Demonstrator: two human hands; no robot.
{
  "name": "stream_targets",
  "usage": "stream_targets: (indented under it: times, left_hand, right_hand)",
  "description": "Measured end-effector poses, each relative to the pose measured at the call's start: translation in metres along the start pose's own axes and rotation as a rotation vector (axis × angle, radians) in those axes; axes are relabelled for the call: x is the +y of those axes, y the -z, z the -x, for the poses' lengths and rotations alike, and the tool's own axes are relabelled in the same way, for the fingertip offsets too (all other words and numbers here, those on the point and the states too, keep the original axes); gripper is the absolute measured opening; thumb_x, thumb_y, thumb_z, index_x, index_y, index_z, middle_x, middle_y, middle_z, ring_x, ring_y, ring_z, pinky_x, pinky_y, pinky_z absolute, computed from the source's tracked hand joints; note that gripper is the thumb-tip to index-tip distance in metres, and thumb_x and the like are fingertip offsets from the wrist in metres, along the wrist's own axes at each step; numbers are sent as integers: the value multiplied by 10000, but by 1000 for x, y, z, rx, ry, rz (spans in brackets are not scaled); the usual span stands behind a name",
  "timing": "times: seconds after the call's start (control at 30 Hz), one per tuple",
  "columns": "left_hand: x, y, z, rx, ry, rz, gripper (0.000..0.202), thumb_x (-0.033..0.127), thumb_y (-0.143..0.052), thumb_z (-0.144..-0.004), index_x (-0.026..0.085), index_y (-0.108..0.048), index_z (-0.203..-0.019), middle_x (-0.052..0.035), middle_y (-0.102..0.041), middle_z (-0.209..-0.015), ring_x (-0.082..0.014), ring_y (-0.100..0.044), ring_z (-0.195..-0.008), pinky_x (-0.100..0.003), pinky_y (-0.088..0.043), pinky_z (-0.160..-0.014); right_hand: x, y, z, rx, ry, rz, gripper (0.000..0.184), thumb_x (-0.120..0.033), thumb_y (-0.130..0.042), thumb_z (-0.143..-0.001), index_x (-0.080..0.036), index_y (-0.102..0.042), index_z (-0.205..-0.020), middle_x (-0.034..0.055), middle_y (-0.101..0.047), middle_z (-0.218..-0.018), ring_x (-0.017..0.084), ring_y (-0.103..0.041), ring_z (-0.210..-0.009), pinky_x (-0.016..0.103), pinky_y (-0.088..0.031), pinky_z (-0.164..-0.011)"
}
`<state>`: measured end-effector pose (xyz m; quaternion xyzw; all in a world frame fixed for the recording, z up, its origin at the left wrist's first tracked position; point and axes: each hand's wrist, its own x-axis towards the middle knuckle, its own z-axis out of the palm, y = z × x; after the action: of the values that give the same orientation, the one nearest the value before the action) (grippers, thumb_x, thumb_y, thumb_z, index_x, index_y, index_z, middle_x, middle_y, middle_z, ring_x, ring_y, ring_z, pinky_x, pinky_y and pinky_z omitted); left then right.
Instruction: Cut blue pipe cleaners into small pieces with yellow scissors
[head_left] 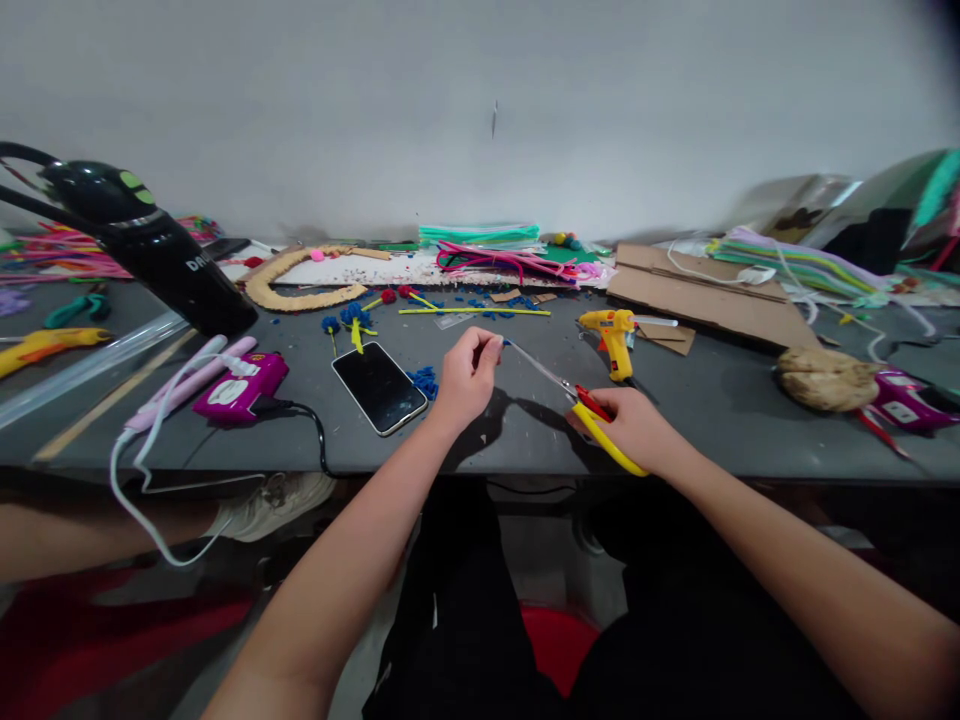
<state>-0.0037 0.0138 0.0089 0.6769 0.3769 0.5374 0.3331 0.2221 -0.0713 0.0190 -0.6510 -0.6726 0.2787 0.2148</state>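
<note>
My left hand (471, 375) is closed in a pinch over the desk, a short blue piece of pipe cleaner (508, 343) poking out at its fingertips. Most of that piece is hidden by the fingers. In my right hand (634, 425) is a pair of scissors with yellow and red handles (611, 440). Their blades point left, with the tips close to the blue piece; I cannot tell whether they touch it. Blue clippings (425, 381) lie left of my left hand, beside a phone (379, 388). Blue pompom flowers with yellow stems (355, 318) lie behind the phone.
A yellow glue gun (616, 340) lies beyond my right hand, before cardboard sheets (697, 290). Leftward are a purple power strip (244, 388) with cables and a black cylinder (187, 265). Pipe cleaner bundles (480, 236) line the wall. Another person's shoe (274, 503) shows below the desk.
</note>
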Motion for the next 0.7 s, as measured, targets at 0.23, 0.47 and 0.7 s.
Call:
stream_targets:
  times: [0.23, 0.47, 0.7]
  left_hand:
    - [1, 1, 0, -3, -2, -9, 303, 451, -504, -930, 179, -539, -804, 4, -524, -699, -113, -462, -626, -244, -364, -608]
    - [2, 3, 0, -6, 2, -14, 305, 456, -507, -926, 180, -536, -800, 3, -525, -694, -115, -467, -623, -242, -362, -597]
    - [1, 3, 0, -17, -7, -15, 290, 428, -507, -932, 176, -529, -789, 7, -513, -682, -108, -450, -605, -241, -356, -584]
  right_hand:
    - [0, 0, 0, 5, 11, 10, 391, -530, -584, -759, -183, -504, -597, -8, -450, -561, 125, -381, -566, 255, -288, -507]
    - [6, -1, -1, 4, 17, 3, 389, -543, -576, -761, -181, -525, -627, -8, -444, -579, 128, -377, -577, 256, -291, -508]
    - [4, -1, -2, -3, 11, 6, 343, -485, -604, -753, -179, -519, -623, -13, -433, -584, 123, -361, -585, 253, -291, -515]
